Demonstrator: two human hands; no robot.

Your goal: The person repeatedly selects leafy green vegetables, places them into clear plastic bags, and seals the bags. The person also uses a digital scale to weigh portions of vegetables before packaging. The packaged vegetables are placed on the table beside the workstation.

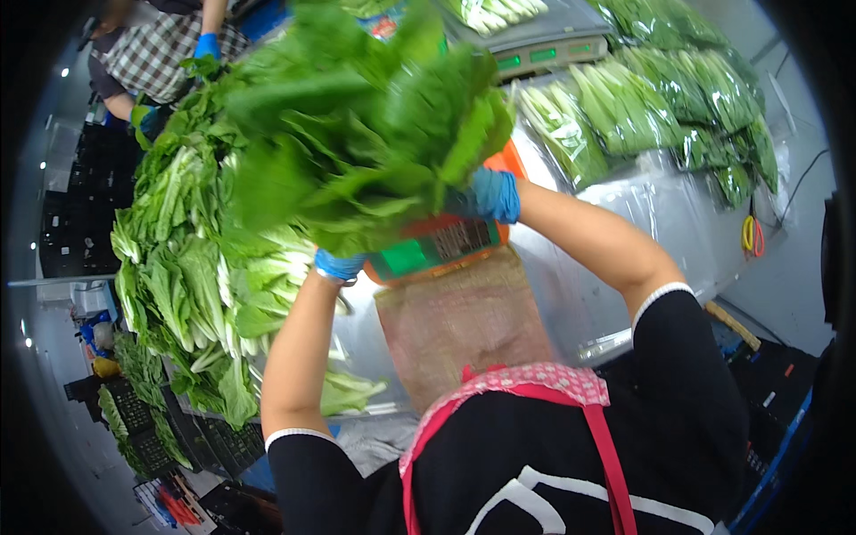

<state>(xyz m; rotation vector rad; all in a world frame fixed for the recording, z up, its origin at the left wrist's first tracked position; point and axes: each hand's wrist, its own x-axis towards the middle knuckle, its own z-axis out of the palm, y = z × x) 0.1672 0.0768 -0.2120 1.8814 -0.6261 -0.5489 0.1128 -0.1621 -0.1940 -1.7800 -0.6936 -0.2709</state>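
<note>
A large bunch of leafy greens (374,147) is held up between my two hands, over an orange digital scale (435,251) with a green display. My left hand (342,264), in a blue glove, is at the bunch's lower left; the leaves hide its fingers. My right hand (491,194), also blue-gloved, grips the bunch at its right side. The leaves are partly blurred and cover most of the scale's top. A worn brownish mat (468,321) lies between the scale and my apron.
Loose leafy greens (200,287) are heaped at the left. Bagged greens (622,107) lie at the right, beside a second scale (545,53). Scissors (752,235) hang at the table's right edge. A co-worker in a checked apron (157,50) stands at the upper left.
</note>
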